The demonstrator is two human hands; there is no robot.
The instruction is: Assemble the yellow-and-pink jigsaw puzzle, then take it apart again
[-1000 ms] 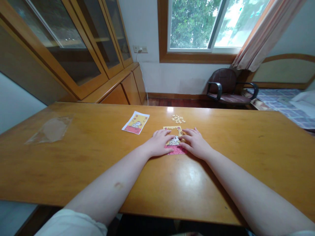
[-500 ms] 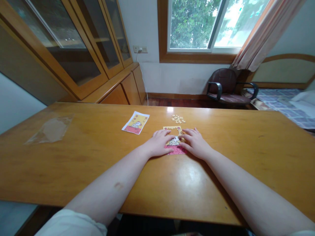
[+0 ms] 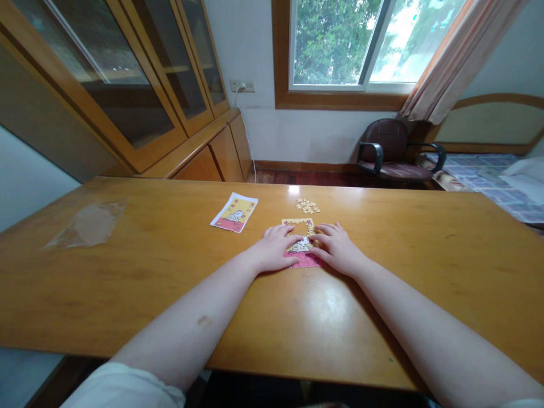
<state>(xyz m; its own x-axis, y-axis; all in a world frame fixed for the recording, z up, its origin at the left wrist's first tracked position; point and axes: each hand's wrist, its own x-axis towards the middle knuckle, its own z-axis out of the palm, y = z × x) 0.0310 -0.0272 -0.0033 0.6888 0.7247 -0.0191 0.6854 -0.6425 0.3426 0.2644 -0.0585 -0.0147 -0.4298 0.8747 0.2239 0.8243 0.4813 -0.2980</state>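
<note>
A jigsaw puzzle (image 3: 304, 259) lies flat on the table, with a pink lower band, a white cartoon animal in the middle and a yellow border around a gap in its upper part. My left hand (image 3: 277, 247) rests over its left edge, fingers spread apart. From the other side, my right hand (image 3: 337, 247) reaches over the right edge with its fingers apart, the tips near the white animal. Whether a fingertip presses on a single piece is too small to tell. Just beyond the puzzle sits a small pile of loose puzzle pieces (image 3: 307, 205).
A printed picture sheet (image 3: 234, 213) with the same design lies left of the puzzle. Farther left on the wooden table (image 3: 170, 226) is a clear plastic bag (image 3: 91, 224). A glass-door cabinet (image 3: 170, 73) stands behind at left, an armchair (image 3: 385, 148) beyond at right.
</note>
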